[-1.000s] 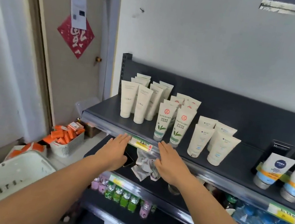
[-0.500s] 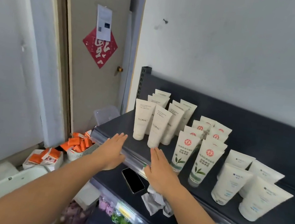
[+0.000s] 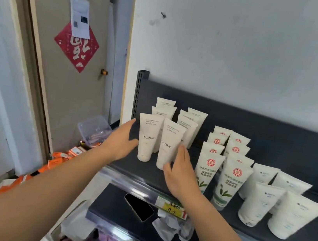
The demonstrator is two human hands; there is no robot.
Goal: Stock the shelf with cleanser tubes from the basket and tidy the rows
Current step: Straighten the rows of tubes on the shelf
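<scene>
Hands, against a second ago: off the front rail and up onto the deck, now flanking the leftmost rows.
Shelf [image 3: 272,152]: dark top tier, carrying three brands of tubes in double rows, caps down.
FLORAL tubes [image 3: 148,139]: the task's own goods, two rows at the left end, upright; front pair not quite square, the right one tilted a little.
Green-leaf tubes [image 3: 227,183]: two rows just to the right, apart from the FLORAL rows.
Left hand [image 3: 119,141]: empty, fingers straight and together, just beside the left front tube; cannot tell whether touching.
Right hand [image 3: 182,172]: empty, fingers straight, laid along the right front tube's side, thumb near its base.
Basket: not clearly in view.
Step in hand: tidying rather than stocking, judged from two empty palms bracketing one block.
Next move: calls for an even inward press, kept low on the tubes, so tall bodies slide together instead of tipping backward.
</scene>
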